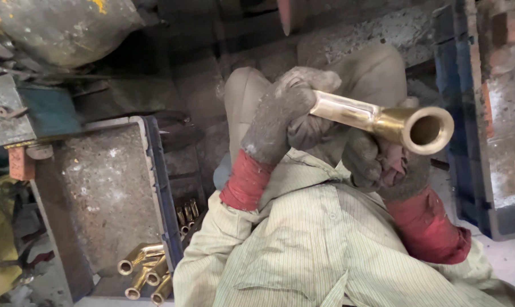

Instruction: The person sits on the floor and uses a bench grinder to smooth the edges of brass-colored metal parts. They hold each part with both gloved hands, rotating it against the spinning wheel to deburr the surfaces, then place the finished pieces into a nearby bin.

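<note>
Gloved hands (325, 136) around brass pipe (382, 119)

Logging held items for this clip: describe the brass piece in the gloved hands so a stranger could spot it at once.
Look above the striped shirt at centre, where two grey gloves with red cuffs meet. The left hand and the right hand grip a polished brass tube whose flared open mouth faces the camera. Unlike the smaller brass elbows lying by the blue crate at lower left, it is held up, alone.

Brass pipe (382, 120) glossy, smooth; gloves (280, 113) rough grey cloth; crate (158, 187) matt plastic.
</note>
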